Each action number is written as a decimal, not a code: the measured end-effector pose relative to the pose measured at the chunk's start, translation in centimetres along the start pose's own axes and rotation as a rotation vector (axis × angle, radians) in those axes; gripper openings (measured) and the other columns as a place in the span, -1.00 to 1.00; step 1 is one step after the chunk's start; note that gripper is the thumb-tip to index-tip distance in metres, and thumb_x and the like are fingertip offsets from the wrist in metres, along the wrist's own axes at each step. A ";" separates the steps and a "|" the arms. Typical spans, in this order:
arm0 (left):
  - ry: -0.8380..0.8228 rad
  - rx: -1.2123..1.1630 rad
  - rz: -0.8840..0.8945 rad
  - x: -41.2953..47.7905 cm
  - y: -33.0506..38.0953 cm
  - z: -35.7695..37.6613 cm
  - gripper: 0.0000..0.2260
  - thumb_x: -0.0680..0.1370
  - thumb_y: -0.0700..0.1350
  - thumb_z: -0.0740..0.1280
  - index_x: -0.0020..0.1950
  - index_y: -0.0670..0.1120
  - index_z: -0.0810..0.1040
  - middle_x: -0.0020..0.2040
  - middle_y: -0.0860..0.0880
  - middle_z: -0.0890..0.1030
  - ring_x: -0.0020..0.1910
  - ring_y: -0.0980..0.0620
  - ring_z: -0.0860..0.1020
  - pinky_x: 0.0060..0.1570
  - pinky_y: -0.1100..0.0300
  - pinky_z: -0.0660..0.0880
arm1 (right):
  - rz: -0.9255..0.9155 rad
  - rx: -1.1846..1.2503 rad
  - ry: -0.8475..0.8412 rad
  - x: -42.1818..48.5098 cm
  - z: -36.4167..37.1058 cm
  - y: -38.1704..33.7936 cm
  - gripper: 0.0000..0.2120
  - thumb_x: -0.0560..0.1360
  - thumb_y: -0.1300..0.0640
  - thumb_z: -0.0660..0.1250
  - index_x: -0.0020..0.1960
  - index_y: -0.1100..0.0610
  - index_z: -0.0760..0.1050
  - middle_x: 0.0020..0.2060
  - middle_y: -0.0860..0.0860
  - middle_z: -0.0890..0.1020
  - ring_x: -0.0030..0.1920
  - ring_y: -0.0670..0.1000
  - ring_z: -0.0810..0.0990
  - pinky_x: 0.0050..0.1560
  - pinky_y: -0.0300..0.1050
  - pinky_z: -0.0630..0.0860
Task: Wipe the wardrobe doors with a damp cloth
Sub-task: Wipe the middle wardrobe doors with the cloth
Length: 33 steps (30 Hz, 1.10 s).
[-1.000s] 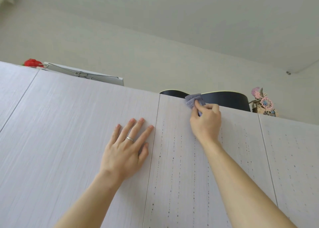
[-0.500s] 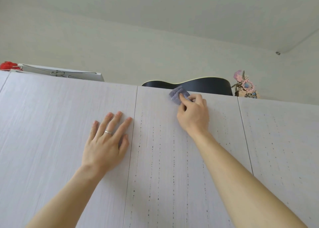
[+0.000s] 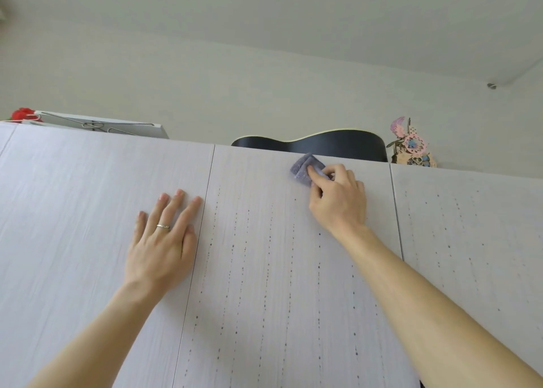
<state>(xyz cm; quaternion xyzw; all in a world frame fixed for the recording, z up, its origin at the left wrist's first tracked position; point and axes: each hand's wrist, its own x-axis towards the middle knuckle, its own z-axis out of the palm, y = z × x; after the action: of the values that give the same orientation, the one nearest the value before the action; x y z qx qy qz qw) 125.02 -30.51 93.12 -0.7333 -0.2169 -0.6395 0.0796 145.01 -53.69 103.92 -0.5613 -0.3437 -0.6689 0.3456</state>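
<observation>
Cloth [image 3: 302, 170] shifted right along middle door [image 3: 264, 270] top, pinched by right hand [image 3: 338, 199] fingers [image 3: 316, 179]; remaining edge rightward; left hand [image 3: 160, 246] flat.

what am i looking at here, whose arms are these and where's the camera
No machine here: these are a person's two bare arms, filmed by one wide-angle camera worn on the head, looking up at pale wardrobe doors. The left hand lies flat, fingers straight, on the left door, with a ring on one finger. The right hand pinches a small folded purple cloth against the middle door, just under its top edge. That door shows rows of dark specks. On top of the wardrobe sit a dark guitar, a flat white box and a pink ornament.
</observation>
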 end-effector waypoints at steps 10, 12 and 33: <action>0.012 0.000 -0.045 -0.6 0.5 0.3 -0.47 0.61 0.11 -0.18 0.62 0.31 0.00 0.65 0.17 -0.03 0.62 0.14 -0.16 0.59 0.00 -0.21 | 0.320 0.160 0.026 -1.9 -2.1 7.0 -0.62 0.58 0.22 0.27 0.35 -0.04 0.56 0.21 0.02 0.52 0.13 0.09 0.43 0.06 0.09 0.50; 0.013 -0.005 -0.059 -0.7 0.6 0.2 -0.46 0.61 0.11 -0.18 0.62 0.30 0.01 0.65 0.15 -0.01 0.63 0.12 -0.15 0.59 0.01 -0.22 | 0.222 0.163 0.051 -5.5 -2.2 6.0 -0.61 0.54 0.26 0.33 0.32 0.00 0.59 0.18 0.03 0.54 0.09 0.08 0.46 -0.02 0.05 0.54; 0.013 0.015 -0.118 -1.7 1.5 0.5 -0.51 0.70 0.04 -0.10 0.62 0.30 -0.11 0.65 0.17 -0.13 0.62 0.11 -0.21 0.57 0.02 -0.30 | -0.148 0.206 -0.019 -9.2 0.0 0.6 -0.61 0.48 0.28 0.30 0.23 0.00 0.66 0.05 0.02 0.56 -0.06 0.08 0.46 -0.19 -0.06 0.47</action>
<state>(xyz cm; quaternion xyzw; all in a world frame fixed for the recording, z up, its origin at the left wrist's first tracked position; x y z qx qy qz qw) 126.00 -32.02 91.66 -0.7143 -0.2639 -0.6463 0.0485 146.71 -53.32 94.91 -0.5021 -0.4544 -0.6484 0.3478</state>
